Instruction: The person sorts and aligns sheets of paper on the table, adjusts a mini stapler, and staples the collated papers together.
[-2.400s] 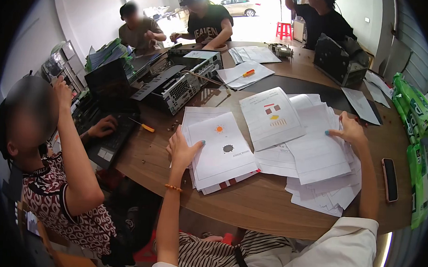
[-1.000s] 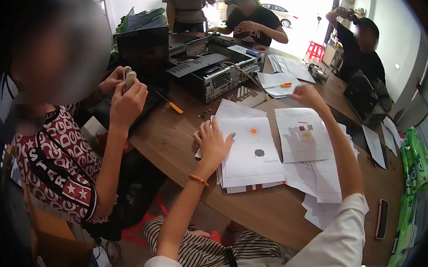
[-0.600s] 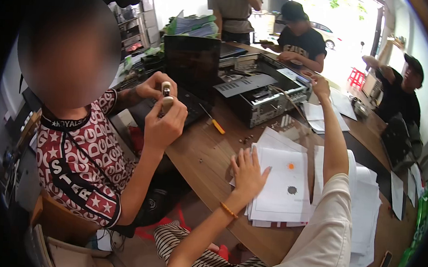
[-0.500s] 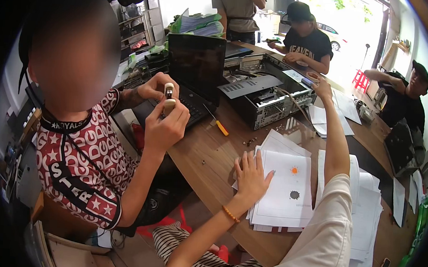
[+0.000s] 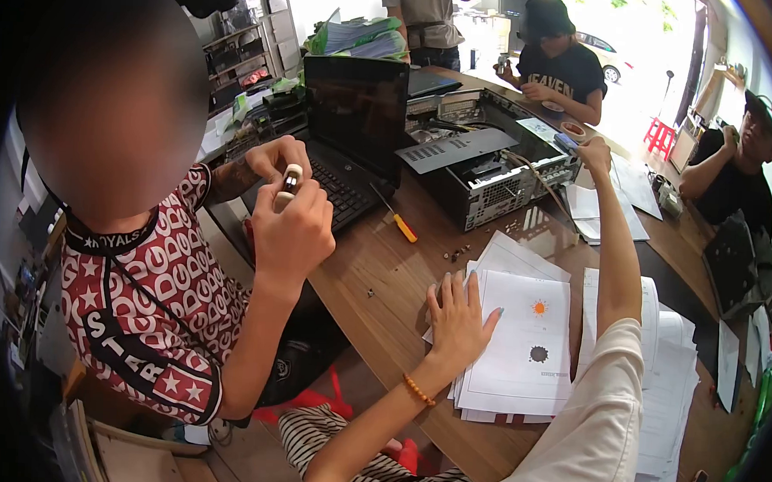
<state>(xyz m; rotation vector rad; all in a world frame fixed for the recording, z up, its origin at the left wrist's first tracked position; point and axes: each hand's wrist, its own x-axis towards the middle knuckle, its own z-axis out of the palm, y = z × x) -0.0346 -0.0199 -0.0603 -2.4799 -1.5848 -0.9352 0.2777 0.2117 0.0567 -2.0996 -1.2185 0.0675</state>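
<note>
My left hand (image 5: pixel 460 323) lies flat with fingers spread on the left edge of a stack of papers (image 5: pixel 518 380). The top sheet bears an orange splat and a dark splat. My right hand (image 5: pixel 595 155) is stretched far forward, beside the corner of an opened computer case (image 5: pixel 482 202). Its fingers are closed on one end of a small blue object (image 5: pixel 567 141), whose kind I cannot make out. Just behind that object lies a roll of tape (image 5: pixel 573 129).
A co-worker at left holds a small cream-and-dark object (image 5: pixel 290 183) near a laptop (image 5: pixel 355 102). A yellow screwdriver (image 5: pixel 404 229) and loose screws (image 5: pixel 456 254) lie on the table. More papers (image 5: pixel 668 391) spread at right. Other people are around the far side.
My right hand has closed on the blue object, which now shows raised near the tape roll. My left hand stays on the papers. The view has shifted slightly.
</note>
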